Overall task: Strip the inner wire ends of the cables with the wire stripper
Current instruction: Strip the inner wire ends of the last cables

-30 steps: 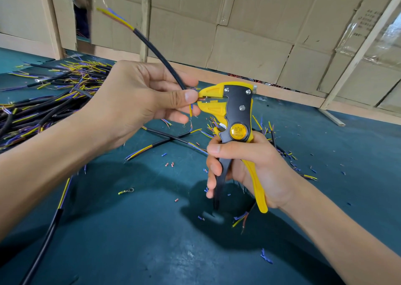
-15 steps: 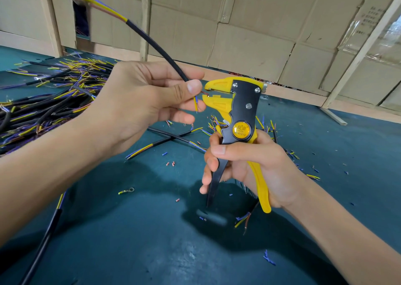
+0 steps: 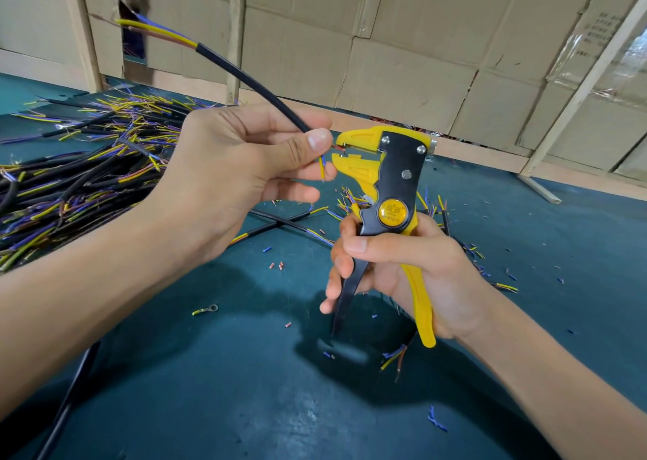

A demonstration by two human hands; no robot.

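My left hand pinches a black cable between thumb and fingers. The cable rises up and to the left, ending in yellow, blue and brown inner wires. At my fingertips a brown inner wire end sits between the jaws of the yellow and black wire stripper, while a yellow and blue wire hangs down beside it. My right hand grips the stripper's handles, which are spread apart.
A big pile of black cables lies on the teal table at the left. Two crossed cables, a ring terminal and small insulation scraps lie around. A cardboard wall stands behind.
The left hand brought the cable end back toward the stripper; the brown wire now sits in the jaws. The cable's far end dipped lower and the stripper handles opened slightly.
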